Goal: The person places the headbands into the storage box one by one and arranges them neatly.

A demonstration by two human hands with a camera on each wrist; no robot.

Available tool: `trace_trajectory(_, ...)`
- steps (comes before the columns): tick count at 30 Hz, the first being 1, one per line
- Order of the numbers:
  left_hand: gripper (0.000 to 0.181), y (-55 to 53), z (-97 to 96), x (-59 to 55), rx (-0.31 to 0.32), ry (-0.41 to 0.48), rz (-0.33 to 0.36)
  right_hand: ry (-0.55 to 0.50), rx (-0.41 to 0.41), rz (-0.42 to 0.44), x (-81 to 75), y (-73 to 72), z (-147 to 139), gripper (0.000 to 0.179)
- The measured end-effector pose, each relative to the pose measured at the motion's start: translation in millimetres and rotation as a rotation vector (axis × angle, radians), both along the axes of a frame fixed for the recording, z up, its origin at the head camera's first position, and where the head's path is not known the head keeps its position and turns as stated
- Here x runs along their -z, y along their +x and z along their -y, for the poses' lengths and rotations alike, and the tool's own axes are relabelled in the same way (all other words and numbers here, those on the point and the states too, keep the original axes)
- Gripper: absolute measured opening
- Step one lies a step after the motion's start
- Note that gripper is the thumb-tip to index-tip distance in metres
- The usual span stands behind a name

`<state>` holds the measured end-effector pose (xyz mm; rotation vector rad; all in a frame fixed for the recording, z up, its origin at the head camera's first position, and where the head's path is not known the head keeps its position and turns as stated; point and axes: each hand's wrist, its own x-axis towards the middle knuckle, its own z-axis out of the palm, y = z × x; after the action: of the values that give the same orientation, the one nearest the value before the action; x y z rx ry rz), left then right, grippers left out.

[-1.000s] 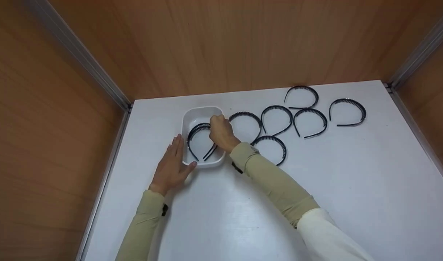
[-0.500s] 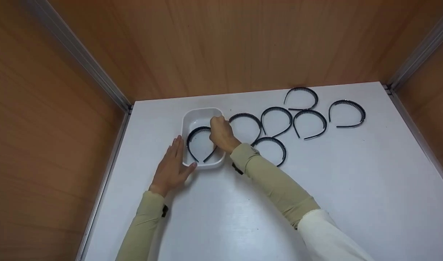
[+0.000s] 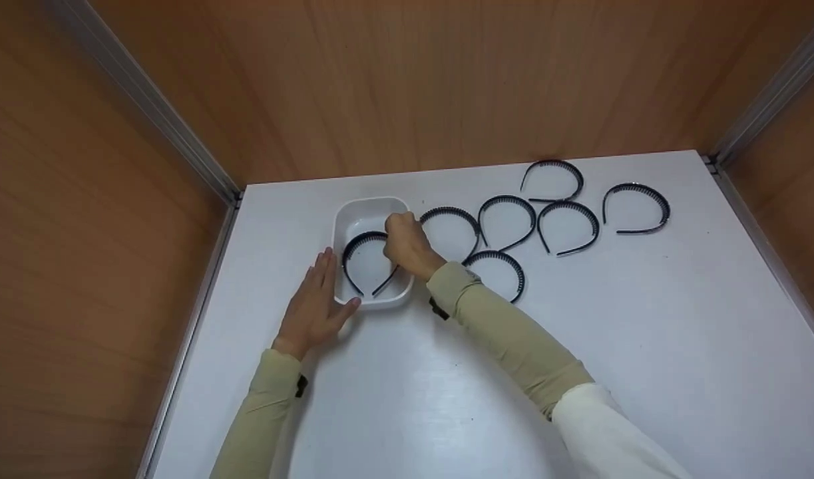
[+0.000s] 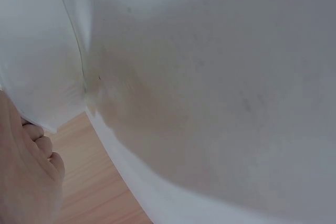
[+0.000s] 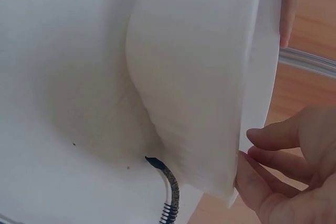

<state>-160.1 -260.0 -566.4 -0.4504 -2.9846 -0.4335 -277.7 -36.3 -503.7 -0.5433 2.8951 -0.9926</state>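
A white plastic tub (image 3: 375, 305) stands at the left of the table. A black toothed headband (image 3: 348, 251) lies in it, its right part hidden by my right hand. My left hand (image 3: 308, 309) lies along the tub's left side with straight fingers, the thumb at the near corner. My right hand (image 3: 407, 245) is at the right rim with curled fingers. In the right wrist view, the thumb and index of that hand (image 5: 294, 166) reach over the tub's opening, and another fingertip touches the outside of the rim. Whether they pinch anything is hidden.
Several black headbands, among them one at the far right (image 3: 666, 211) and one close to the tub (image 3: 478, 233), lie on the white table (image 3: 646, 346). A wooden wall (image 3: 446, 80) rises behind the table, with wooden side panels at left and right.
One second ago two headbands showed apart inside the tub; the upper one has since dropped down, and they appear as one outline. Both hands have hardly moved.
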Motion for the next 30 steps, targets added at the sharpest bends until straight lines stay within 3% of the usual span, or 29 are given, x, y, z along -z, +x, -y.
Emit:
trace_trajectory(3,0.101,-0.9,-0.1,-0.7,0.012,0.002,-0.007,-0.016,-0.010,0.017,-2.7,0.6,-2.9,0.034)
trace_trajectory(7,0.100,-1.2,-0.4,-1.1,0.013,0.011,0.007,-0.053,-0.032,0.030,-7.0,2.5,-8.0,0.015)
trace_trajectory(12,0.100,0.2,0.4,-0.1,0.008,0.027,0.007,-0.098,-0.056,0.050,-11.8,5.8,-15.2,0.026)
trace_trajectory(17,0.100,-0.2,0.1,0.2,0.012,0.036,-0.018,-0.130,-0.067,0.070,-18.1,8.1,-24.6,0.026)
trace_trajectory(30,0.100,-1.1,-0.7,0.5,-0.002,0.019,-0.007,-0.170,-0.096,-0.006,-35.7,14.5,-60.8,0.025)
